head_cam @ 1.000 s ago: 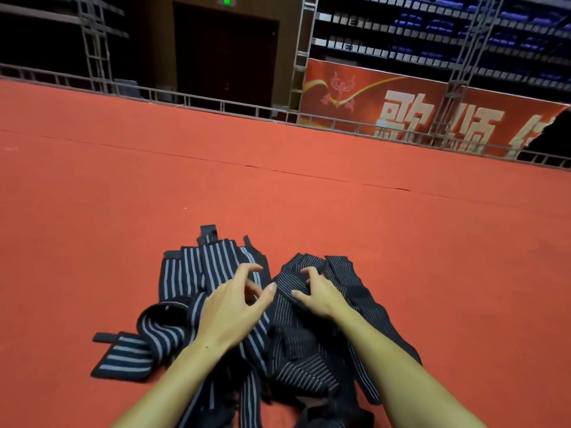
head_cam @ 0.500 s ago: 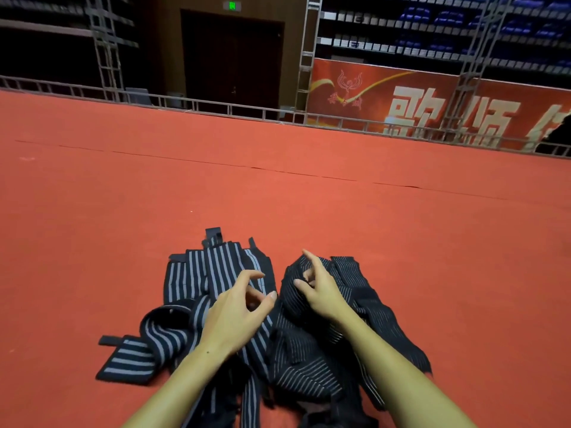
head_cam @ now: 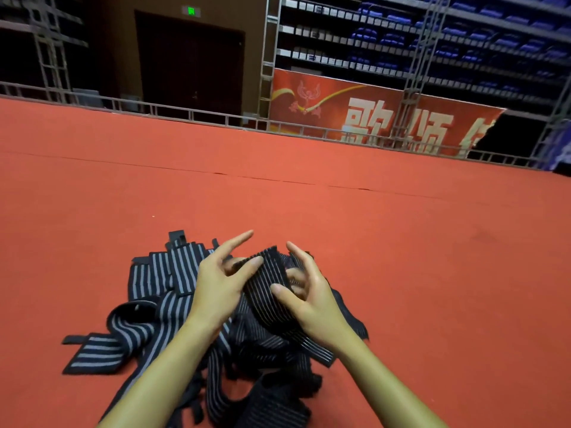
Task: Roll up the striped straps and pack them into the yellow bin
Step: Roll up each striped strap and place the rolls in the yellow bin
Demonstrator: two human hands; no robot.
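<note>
Both hands were raised just above the pile of straps (head_cam: 173,298) on the red carpet (head_cam: 401,242). Between them they held one thin-striped strap (head_cam: 268,282), lifted and arched over the heap. The left hand (head_cam: 216,288) pinched its left edge with thumb and a curled finger, forefinger pointing out. The right hand (head_cam: 312,298) seemed to grip its right side, thumb pressed on top. A railing (head_cam: 185,114) and banner (head_cam: 370,112) stood beyond.

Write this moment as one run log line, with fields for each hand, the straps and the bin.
left hand: pinches thin-striped strap | right hand: holds same strap | strap pile: on red carpet | yellow bin: not in view
</note>
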